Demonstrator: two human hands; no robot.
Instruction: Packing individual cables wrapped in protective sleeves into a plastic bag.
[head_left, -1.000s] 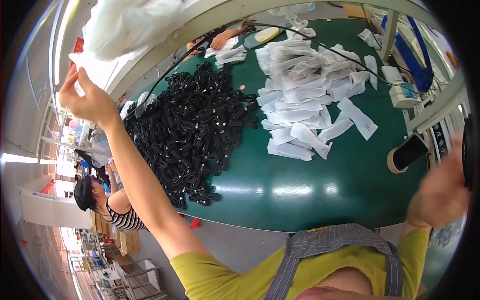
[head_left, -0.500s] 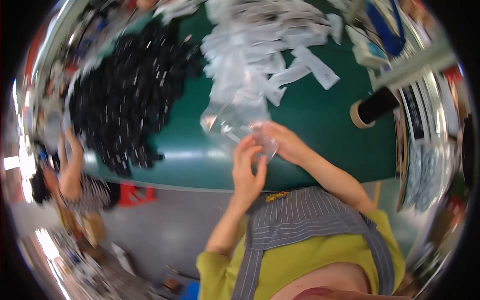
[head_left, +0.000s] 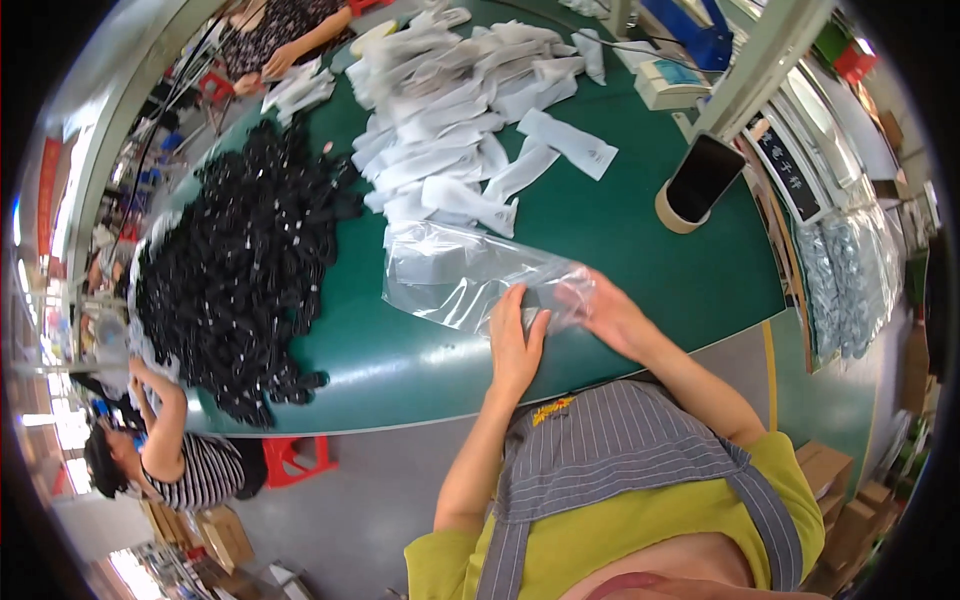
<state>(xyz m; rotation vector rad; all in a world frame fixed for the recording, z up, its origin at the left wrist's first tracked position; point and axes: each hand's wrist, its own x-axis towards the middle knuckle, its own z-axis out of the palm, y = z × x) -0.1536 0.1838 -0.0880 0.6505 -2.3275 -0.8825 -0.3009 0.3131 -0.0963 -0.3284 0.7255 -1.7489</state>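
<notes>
A large clear plastic bag (head_left: pixel 450 285) stretches over the near part of the green table, its far end beside the pile of small white packets (head_left: pixel 430 150). My right hand (head_left: pixel 622 318) grips the bag at its right end, the fingertips seen partly through the film. Against the bag's near edge rests my left hand (head_left: pixel 515 350), fingers stretched out and thumb apart. Left of the bag lies a big heap of black cables (head_left: pixel 240 270), which neither hand touches. Two loose white packets (head_left: pixel 570 143) lie apart from the pile.
A phone (head_left: pixel 705 175) leans in a tape roll (head_left: pixel 675 212) on the right. Behind it stand a small pale device (head_left: pixel 670 88) and a metal post (head_left: pixel 760 75). One co-worker (head_left: pixel 190 460) is at the table's left end, another (head_left: pixel 285 40) at its far side.
The view has shifted and sharpened. The bag is spread wider and flatter toward the left, and my right hand sits farther from my left one.
</notes>
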